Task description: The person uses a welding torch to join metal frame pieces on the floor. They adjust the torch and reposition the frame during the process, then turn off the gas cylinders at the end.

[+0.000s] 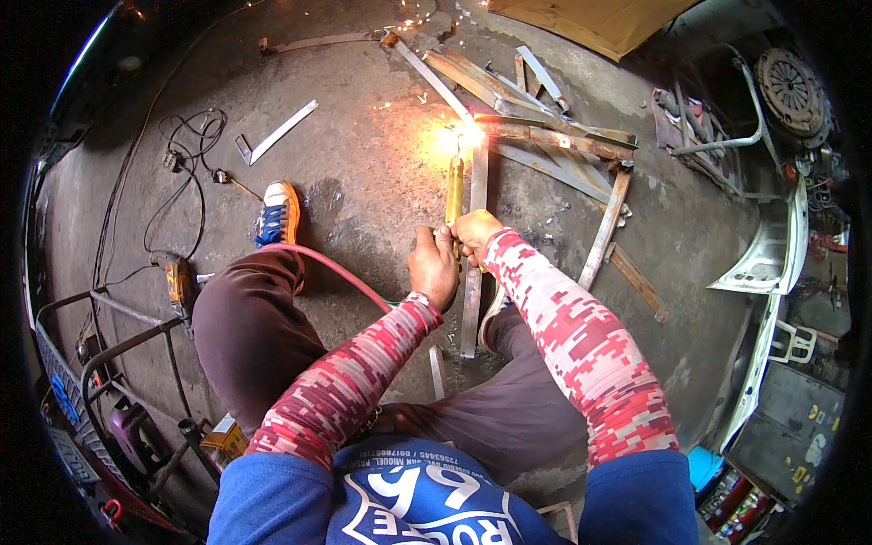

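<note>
Both hands are closed around a slim brass-coloured torch [455, 193] that points away from me. My left hand [431, 263] grips its near end, and my right hand [476, 234] is wrapped on it just to the right. At the torch's tip a bright glow [461, 136] hides the exact contact point, where several steel bars meet. Sparks fly toward the far floor. A long steel bar [471, 313] lies under and beside my hands. A rusty angle bar [554, 138] runs right from the glow. A red hose [338, 267] curves over my left leg toward my hands.
Loose steel bars [604, 232] lie at the right and far right. An L-shaped square [280, 133], a tangled black cord [186, 154] and a yellow power drill [175, 282] are on the left floor. A metal frame [127, 313] stands near left; a clutch disc [790, 86] sits far right.
</note>
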Available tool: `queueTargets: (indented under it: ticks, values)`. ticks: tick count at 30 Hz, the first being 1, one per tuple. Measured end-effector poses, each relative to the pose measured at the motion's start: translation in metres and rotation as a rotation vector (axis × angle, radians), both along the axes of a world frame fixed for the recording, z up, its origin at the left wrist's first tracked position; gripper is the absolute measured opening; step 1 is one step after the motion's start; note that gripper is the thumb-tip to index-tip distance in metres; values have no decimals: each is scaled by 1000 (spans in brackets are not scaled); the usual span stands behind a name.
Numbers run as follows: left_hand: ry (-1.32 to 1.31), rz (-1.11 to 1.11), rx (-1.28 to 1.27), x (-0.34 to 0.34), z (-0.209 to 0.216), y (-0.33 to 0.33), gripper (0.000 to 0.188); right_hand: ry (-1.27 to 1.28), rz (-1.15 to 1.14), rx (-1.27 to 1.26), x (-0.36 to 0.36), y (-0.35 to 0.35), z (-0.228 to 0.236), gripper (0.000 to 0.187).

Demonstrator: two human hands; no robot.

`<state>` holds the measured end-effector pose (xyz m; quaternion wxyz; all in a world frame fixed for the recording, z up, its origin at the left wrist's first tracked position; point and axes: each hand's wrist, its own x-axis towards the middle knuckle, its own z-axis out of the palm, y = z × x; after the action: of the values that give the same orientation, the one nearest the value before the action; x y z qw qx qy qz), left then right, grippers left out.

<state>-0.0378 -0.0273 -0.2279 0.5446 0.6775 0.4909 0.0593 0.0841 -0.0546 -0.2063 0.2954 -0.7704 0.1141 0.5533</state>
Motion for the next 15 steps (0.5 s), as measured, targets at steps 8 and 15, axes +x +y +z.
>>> queueTargets:
  ticks: [8, 15]
  values:
    - [-36, -9, 13, -1, 3, 0, 35, -42, 7, 14, -1, 1, -12, 13]
    - [-20, -29, -14, -3, 1, -1, 35, -58, 2, -15, -2, 1, -10, 15]
